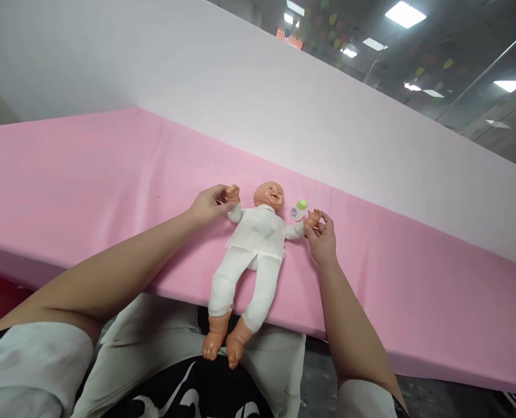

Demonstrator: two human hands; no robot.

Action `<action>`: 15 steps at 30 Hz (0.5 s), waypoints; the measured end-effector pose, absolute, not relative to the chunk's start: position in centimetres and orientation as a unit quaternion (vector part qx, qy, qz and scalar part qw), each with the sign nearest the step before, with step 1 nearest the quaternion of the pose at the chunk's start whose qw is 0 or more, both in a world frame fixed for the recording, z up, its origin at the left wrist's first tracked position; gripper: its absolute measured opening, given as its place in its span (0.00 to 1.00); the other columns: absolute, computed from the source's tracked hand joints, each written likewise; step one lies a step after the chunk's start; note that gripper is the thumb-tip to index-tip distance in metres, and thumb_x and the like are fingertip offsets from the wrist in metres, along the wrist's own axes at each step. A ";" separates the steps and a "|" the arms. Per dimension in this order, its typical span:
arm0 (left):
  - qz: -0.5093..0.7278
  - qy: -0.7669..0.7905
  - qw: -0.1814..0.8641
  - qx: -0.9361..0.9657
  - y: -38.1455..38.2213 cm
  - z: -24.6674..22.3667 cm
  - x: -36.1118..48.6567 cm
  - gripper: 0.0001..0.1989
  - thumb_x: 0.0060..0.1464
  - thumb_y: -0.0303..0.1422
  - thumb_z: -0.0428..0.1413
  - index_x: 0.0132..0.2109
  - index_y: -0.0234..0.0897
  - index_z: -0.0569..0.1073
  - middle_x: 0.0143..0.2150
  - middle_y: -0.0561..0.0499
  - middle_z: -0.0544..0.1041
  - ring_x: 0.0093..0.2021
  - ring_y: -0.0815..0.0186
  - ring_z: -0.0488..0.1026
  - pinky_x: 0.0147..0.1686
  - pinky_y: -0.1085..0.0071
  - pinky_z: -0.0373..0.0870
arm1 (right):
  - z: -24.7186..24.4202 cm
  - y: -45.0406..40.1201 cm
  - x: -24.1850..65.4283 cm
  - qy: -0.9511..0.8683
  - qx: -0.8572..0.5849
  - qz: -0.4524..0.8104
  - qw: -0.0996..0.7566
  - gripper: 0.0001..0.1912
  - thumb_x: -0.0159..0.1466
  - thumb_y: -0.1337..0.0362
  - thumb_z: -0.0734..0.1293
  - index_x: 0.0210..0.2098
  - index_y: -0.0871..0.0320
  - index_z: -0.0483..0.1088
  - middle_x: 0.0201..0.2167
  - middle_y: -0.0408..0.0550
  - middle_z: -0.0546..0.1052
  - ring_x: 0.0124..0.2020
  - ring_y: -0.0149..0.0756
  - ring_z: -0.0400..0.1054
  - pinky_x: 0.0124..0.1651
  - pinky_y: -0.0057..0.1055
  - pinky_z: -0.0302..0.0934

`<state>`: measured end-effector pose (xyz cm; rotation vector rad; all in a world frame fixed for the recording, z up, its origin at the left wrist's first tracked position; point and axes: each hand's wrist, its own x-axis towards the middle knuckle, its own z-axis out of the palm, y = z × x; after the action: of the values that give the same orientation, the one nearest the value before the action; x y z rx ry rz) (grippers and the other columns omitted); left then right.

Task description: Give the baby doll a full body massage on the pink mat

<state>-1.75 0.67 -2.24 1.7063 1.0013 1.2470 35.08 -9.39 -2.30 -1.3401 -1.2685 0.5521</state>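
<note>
A baby doll [258, 232] with a white cloth body lies on its back on the pink-covered table [397, 261], its head toward the wall and its feet hanging over the near edge. My left hand [211, 204] has its fingers closed round the doll's hand on the left side of the picture. On the other side, my right hand [322, 239] pinches the doll's other hand between thumb and fingers. Both doll arms are spread outward. A small toy bottle [298, 210] with a green cap lies beside the doll's head, near my right hand.
Behind the table rises a white wall [249, 93], with dark glass reflecting ceiling lights above it. The table's near edge runs just in front of my lap. Something red shows at the lower left.
</note>
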 end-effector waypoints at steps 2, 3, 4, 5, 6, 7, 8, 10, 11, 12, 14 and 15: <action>0.456 0.363 0.371 0.723 -0.5 -1.8 -1.0 0.22 0.51 0.41 0.67 0.52 0.39 0.81 0.46 0.48 0.83 0.40 0.63 0.78 0.42 0.67 0.73 | -1.7 -10.1 33.7 -0.597 -0.520 0.229 0.566 0.36 0.61 0.55 0.77 0.66 0.51 0.64 0.64 0.56 0.76 0.56 0.45 0.78 0.53 0.41 0.77; 0.433 0.349 0.353 0.753 -1.0 -1.6 -0.7 0.22 0.50 0.42 0.67 0.52 0.40 0.82 0.46 0.48 0.83 0.40 0.62 0.78 0.42 0.66 0.74 | -1.5 -10.4 33.1 -0.622 -0.503 0.233 0.553 0.33 0.61 0.56 0.77 0.63 0.50 0.67 0.64 0.55 0.77 0.56 0.45 0.77 0.53 0.41 0.76; 0.411 0.335 0.331 0.781 -1.5 -1.4 -0.4 0.21 0.51 0.42 0.67 0.51 0.41 0.84 0.47 0.48 0.83 0.42 0.61 0.79 0.43 0.66 0.74 | -1.3 -10.8 32.5 -0.645 -0.494 0.236 0.533 0.30 0.61 0.57 0.77 0.61 0.50 0.70 0.62 0.53 0.78 0.55 0.45 0.78 0.53 0.42 0.76; 0.393 0.319 0.308 0.805 -1.8 -1.3 -0.2 0.20 0.51 0.43 0.67 0.50 0.42 0.85 0.47 0.48 0.84 0.43 0.60 0.79 0.45 0.66 0.75 | -1.2 -11.1 32.0 -0.671 -0.490 0.232 0.506 0.26 0.62 0.58 0.76 0.58 0.49 0.73 0.60 0.52 0.80 0.54 0.45 0.78 0.54 0.43 0.75; 0.379 0.304 0.286 0.826 -2.1 -1.2 0.0 0.19 0.52 0.43 0.66 0.50 0.43 0.85 0.47 0.48 0.83 0.45 0.60 0.79 0.46 0.66 0.75 | -1.1 -11.4 31.5 -0.699 -0.489 0.219 0.473 0.22 0.63 0.58 0.76 0.56 0.49 0.75 0.57 0.50 0.81 0.53 0.45 0.78 0.56 0.45 0.74; 0.370 0.293 0.267 0.840 -2.2 -1.2 0.2 0.19 0.53 0.44 0.65 0.50 0.44 0.86 0.46 0.48 0.83 0.46 0.59 0.79 0.47 0.66 0.75 | -1.0 -11.7 31.0 -0.728 -0.489 0.198 0.438 0.19 0.63 0.59 0.75 0.54 0.48 0.78 0.54 0.49 0.83 0.53 0.45 0.77 0.57 0.46 0.73; 0.366 0.287 0.253 0.849 -2.3 -1.2 0.3 0.18 0.54 0.44 0.65 0.50 0.44 0.86 0.46 0.48 0.83 0.47 0.59 0.79 0.48 0.66 0.75 | -0.9 -11.9 30.6 -0.753 -0.488 0.174 0.406 0.17 0.63 0.61 0.75 0.52 0.48 0.79 0.52 0.48 0.83 0.53 0.46 0.77 0.59 0.48 0.71; 0.364 0.288 0.239 0.853 -2.3 -1.3 0.3 0.19 0.54 0.44 0.64 0.51 0.43 0.85 0.46 0.47 0.83 0.47 0.59 0.79 0.47 0.65 0.75 | -0.9 -12.0 30.2 -0.780 -0.487 0.134 0.369 0.16 0.63 0.62 0.75 0.51 0.47 0.80 0.51 0.47 0.83 0.53 0.47 0.76 0.60 0.50 0.70; 0.365 0.296 0.241 0.849 -2.2 -1.3 0.2 0.20 0.54 0.44 0.64 0.52 0.43 0.85 0.46 0.47 0.83 0.46 0.59 0.79 0.47 0.65 0.75 | -0.9 -11.9 30.1 -0.779 -0.491 0.129 0.367 0.16 0.63 0.62 0.75 0.51 0.47 0.80 0.51 0.48 0.83 0.52 0.47 0.75 0.59 0.50 0.70; 0.370 0.311 0.250 0.839 -2.1 -1.4 0.1 0.21 0.54 0.44 0.65 0.52 0.43 0.85 0.46 0.48 0.83 0.44 0.59 0.79 0.46 0.65 0.75 | -1.0 -11.8 30.2 -0.768 -0.501 0.134 0.375 0.17 0.63 0.61 0.75 0.52 0.48 0.79 0.51 0.48 0.83 0.51 0.47 0.75 0.58 0.49 0.70; 0.393 0.356 0.284 0.799 -1.7 -1.6 -0.1 0.22 0.54 0.45 0.65 0.54 0.42 0.83 0.46 0.48 0.84 0.41 0.60 0.78 0.44 0.65 0.74 | -1.4 -11.3 30.7 -0.723 -0.527 0.161 0.417 0.22 0.62 0.57 0.76 0.56 0.49 0.77 0.53 0.50 0.82 0.48 0.45 0.76 0.54 0.46 0.72; 0.409 0.379 0.307 0.771 -1.4 -1.7 -0.2 0.22 0.54 0.45 0.64 0.54 0.42 0.83 0.46 0.49 0.83 0.40 0.61 0.78 0.43 0.66 0.73 | -1.6 -11.0 31.2 -0.693 -0.538 0.177 0.446 0.26 0.62 0.55 0.76 0.58 0.50 0.75 0.54 0.51 0.82 0.47 0.44 0.77 0.52 0.45 0.73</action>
<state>-0.21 -1.37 -1.67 2.0397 1.0033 1.0825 31.24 -10.97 -1.58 -1.3329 -1.7172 0.4391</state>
